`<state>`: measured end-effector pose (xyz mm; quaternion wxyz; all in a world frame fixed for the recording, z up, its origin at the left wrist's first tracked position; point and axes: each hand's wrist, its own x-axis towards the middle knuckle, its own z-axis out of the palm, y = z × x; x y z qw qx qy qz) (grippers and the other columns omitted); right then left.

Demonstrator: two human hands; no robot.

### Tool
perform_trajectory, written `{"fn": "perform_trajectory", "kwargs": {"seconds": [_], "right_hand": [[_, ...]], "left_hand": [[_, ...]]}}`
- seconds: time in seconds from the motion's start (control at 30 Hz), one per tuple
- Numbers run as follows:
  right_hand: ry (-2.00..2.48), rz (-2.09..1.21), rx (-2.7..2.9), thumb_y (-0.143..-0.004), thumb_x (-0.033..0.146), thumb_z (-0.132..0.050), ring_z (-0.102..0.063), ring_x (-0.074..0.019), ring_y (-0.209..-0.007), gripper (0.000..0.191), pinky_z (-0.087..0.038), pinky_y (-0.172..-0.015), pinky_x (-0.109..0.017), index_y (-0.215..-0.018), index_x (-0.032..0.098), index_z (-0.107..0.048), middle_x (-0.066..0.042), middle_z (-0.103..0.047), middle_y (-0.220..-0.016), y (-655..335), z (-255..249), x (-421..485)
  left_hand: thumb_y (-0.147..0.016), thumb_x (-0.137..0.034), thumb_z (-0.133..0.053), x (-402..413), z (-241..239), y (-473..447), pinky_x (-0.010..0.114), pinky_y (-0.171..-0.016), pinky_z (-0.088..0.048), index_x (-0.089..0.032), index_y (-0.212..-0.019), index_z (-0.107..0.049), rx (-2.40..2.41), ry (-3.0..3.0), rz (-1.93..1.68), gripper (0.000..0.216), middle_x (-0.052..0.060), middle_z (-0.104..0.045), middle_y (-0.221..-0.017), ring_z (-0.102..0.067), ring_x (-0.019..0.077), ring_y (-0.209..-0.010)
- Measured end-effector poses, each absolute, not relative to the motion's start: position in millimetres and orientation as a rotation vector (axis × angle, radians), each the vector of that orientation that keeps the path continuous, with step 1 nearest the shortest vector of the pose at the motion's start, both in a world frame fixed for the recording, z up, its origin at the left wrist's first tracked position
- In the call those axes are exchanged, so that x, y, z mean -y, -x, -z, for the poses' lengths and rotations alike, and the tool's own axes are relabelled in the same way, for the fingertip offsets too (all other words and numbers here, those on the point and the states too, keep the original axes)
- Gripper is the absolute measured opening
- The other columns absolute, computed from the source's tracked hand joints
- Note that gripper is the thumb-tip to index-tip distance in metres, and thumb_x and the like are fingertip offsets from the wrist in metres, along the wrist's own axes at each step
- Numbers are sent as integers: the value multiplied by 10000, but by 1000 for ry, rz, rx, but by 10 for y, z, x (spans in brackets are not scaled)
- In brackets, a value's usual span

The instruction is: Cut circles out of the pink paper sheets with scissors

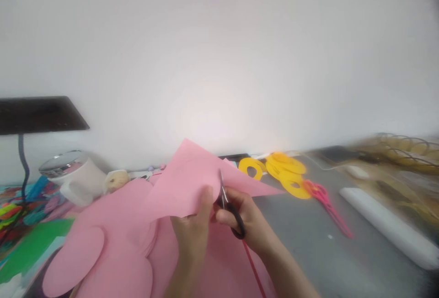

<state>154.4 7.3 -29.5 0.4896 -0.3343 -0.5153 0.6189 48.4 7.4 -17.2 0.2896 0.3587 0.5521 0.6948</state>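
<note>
My left hand (194, 227) pinches the lower edge of a pink paper sheet (187, 179) and holds it up off the table. My right hand (248, 220) grips black-handled scissors (228, 206), whose blades point up into the sheet's edge beside my left thumb. Below the raised sheet lie several rounded pink paper cut-outs (103, 261), spread over the near left of the grey table (308, 243).
Yellow paper rings (284, 172) and pink scissors (325, 204) lie right of my hands. A white roll (391, 227) sits further right, wire rings (404, 149) behind it. At the left stand a white cup (80, 179), green paper (32, 245), coloured scraps and a dark lamp (37, 113).
</note>
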Motion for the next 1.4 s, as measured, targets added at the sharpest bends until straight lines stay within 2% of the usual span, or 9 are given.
{"fn": "perform_trajectory", "kwargs": {"seconds": [0.2,0.33,0.47,0.67,0.8,0.9,0.97,1.27,1.4], "right_hand": [[818,-1489,1255,-632,530,-794,-419,-105,-582,430,-423,-591,-265,-722,161,-593,39,-427,-631,-1546,285,-77],[857,-1501,1242,-608,490,-817,-465,-110,-579,413,-440,-579,-258,-705,161,-586,34,-466,-625,-1545,256,-68],[879,-1503,1237,-614,500,-803,-478,-110,-568,409,-466,-581,-265,-722,161,-602,37,-471,-615,-1542,247,-62],[900,-1485,1253,-631,496,-780,-508,-118,-554,385,-460,-556,-268,-704,175,-582,39,-484,-602,-1540,253,-63],[916,-1504,1240,-639,446,-779,-532,-122,-538,340,-450,-545,-265,-757,180,-603,40,-519,-593,-1540,270,-71],[926,-1520,1218,-646,397,-777,-541,-116,-527,306,-456,-548,-259,-787,175,-621,44,-533,-586,-1533,280,-71],[937,-1528,1208,-647,373,-776,-543,-113,-525,284,-455,-546,-251,-779,172,-625,46,-537,-579,-1528,282,-67],[935,-1546,1203,-621,439,-787,-499,-111,-514,343,-441,-518,-246,-731,174,-599,47,-507,-554,-1475,222,-31],[885,-1559,1263,-633,455,-787,-486,-118,-544,347,-428,-530,-255,-703,173,-598,25,-518,-608,-1447,212,-23]], "left_hand": [[-637,-297,-772,-62,161,-464,447,-968,-465,-164,-1175,-594,-1491,-937,-1823,582,122,-643,-1170,-593,297,-1115],[-622,-303,-774,-58,153,-453,437,-902,-492,-153,-1088,-620,-1488,-868,-1780,513,114,-663,-1094,-617,286,-1045],[-601,-310,-779,-65,148,-446,425,-859,-503,-148,-883,-652,-1477,-865,-1766,350,70,-695,-854,-662,260,-869],[-618,-313,-764,-71,124,-450,399,-818,-511,-172,-1042,-624,-1470,-850,-1786,469,72,-693,-945,-646,269,-971],[-571,-336,-786,-75,124,-425,364,-680,-536,-155,-853,-670,-1481,-822,-1732,355,57,-698,-760,-670,264,-807],[-528,-371,-798,-66,109,-413,328,-533,-511,-155,-656,-651,-1544,-770,-1653,291,44,-661,-606,-648,240,-632],[-543,-390,-784,-60,95,-413,314,-491,-491,-161,-609,-637,-1567,-762,-1648,280,37,-640,-558,-631,226,-582],[-564,-425,-773,-69,120,-396,316,-514,-507,-161,-632,-644,-1561,-792,-1605,302,39,-645,-590,-634,225,-606],[-602,-452,-759,-19,68,-424,309,-438,-472,-179,-588,-593,-1492,-772,-1459,320,-12,-549,-485,-563,180,-464]]}}
